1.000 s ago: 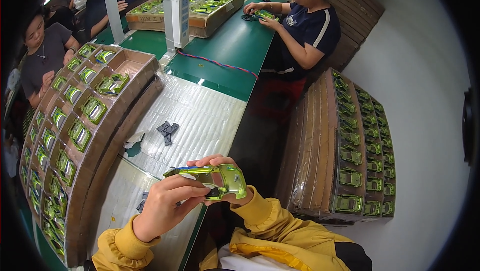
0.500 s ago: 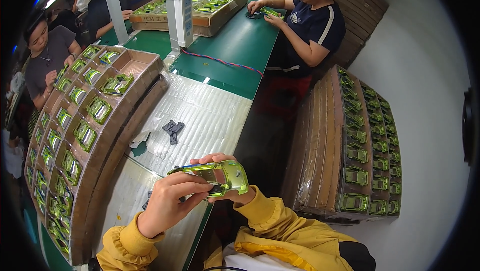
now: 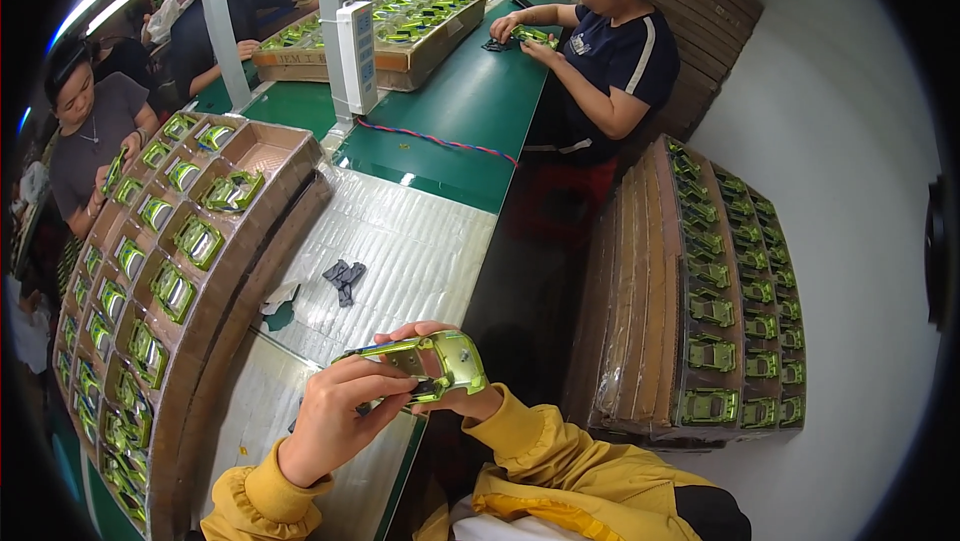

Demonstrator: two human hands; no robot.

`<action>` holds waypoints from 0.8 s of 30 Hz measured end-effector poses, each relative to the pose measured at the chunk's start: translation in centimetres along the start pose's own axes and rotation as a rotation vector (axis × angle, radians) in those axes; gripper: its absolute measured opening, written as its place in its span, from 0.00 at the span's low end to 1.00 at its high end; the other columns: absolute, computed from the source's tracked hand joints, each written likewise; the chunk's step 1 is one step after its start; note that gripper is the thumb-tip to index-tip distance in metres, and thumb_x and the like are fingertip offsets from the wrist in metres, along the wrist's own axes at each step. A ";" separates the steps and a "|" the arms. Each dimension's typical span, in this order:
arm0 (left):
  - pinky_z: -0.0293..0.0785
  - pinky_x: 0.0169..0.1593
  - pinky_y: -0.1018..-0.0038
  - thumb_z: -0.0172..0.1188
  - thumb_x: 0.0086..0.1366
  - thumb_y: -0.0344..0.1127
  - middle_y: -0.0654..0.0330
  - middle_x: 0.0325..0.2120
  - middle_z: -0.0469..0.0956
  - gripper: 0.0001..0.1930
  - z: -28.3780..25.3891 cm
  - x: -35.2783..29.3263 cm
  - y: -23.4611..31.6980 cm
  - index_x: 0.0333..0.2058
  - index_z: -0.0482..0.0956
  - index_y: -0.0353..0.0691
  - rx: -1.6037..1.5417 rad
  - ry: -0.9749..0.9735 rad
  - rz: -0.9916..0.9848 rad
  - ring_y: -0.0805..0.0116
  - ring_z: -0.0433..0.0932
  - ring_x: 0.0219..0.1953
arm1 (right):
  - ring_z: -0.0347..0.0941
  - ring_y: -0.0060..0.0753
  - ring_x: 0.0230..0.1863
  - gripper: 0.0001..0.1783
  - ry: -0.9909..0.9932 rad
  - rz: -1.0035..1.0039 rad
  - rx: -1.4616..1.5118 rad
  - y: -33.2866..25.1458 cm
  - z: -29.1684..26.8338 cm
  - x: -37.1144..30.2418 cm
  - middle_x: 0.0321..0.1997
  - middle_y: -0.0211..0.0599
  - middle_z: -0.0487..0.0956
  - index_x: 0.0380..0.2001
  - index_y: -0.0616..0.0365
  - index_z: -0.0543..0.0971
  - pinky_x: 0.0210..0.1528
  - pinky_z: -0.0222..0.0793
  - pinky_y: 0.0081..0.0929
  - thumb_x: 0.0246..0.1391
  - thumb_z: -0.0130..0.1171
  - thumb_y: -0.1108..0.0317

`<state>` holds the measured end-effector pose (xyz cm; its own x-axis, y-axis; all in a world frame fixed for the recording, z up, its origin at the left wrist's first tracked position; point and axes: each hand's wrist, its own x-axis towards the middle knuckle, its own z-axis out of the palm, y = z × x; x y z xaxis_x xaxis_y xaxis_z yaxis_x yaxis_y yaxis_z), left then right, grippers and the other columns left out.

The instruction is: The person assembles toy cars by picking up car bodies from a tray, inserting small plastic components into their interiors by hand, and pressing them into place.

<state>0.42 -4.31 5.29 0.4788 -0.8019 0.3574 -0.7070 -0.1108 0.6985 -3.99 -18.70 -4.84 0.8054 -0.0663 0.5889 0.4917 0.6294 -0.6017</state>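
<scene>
A shiny yellow-green toy car body (image 3: 461, 359) is held over the near edge of the bench. My right hand (image 3: 478, 402) wraps it from behind and below, with fingertips showing along its far side. From the left, my left hand (image 3: 345, 411) pinches a small black part (image 3: 428, 388) against the body's lower edge. Its fingers hide much of that part and the near end of the body. Beyond my hands, several loose dark grey parts (image 3: 344, 279) lie in a small heap on the pale ribbed sheet (image 3: 400, 231).
On the left stands a divided cardboard tray (image 3: 285, 173) of green car bodies; a second tray (image 3: 405, 69) sits farther back. Stacked trays (image 3: 640, 311) rise at the right. A metal post (image 3: 338, 31) carries a white box. Co-workers sit at the far right and left, handling car bodies.
The car body and both hands have shifted slightly left and down in the picture, and the body is tilted a little differently. My grip on it stays the same.
</scene>
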 end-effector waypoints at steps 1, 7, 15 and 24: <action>0.71 0.30 0.75 0.62 0.43 0.22 0.59 0.23 0.76 0.10 0.0 0.0 0.0 0.28 0.79 0.38 0.010 0.015 -0.004 0.64 0.74 0.26 | 0.56 0.42 0.58 0.41 0.021 0.021 0.010 0.1 0.0 -0.1 0.52 0.40 0.63 0.51 0.52 0.59 0.59 0.56 0.38 0.30 0.69 0.74; 0.71 0.30 0.73 0.62 0.43 0.24 0.59 0.24 0.76 0.09 0.0 -0.1 -0.2 0.28 0.79 0.39 0.014 -0.013 -0.085 0.62 0.75 0.27 | 0.57 0.42 0.58 0.41 0.065 0.066 0.042 0.9 -0.2 -0.4 0.52 0.40 0.63 0.51 0.51 0.60 0.58 0.57 0.38 0.31 0.68 0.74; 0.73 0.29 0.76 0.62 0.45 0.25 0.59 0.24 0.76 0.08 -0.2 0.1 -0.3 0.28 0.79 0.37 -0.051 -0.033 -0.154 0.65 0.76 0.26 | 0.57 0.42 0.58 0.40 0.068 0.065 0.039 1.0 -0.4 -0.3 0.53 0.41 0.63 0.51 0.51 0.60 0.58 0.57 0.38 0.32 0.68 0.74; 0.73 0.28 0.77 0.60 0.46 0.24 0.58 0.24 0.77 0.07 -0.3 0.1 -0.2 0.28 0.79 0.36 -0.059 -0.045 -0.192 0.66 0.76 0.25 | 0.53 0.46 0.60 0.42 0.070 0.142 0.041 0.8 -0.5 -0.5 0.53 0.39 0.62 0.52 0.48 0.59 0.60 0.52 0.44 0.31 0.68 0.77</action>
<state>0.72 -4.18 5.38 0.5774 -0.7947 0.1873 -0.5726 -0.2306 0.7868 -3.89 -18.56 -5.87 0.8877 -0.0275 0.4597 0.3586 0.6676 -0.6525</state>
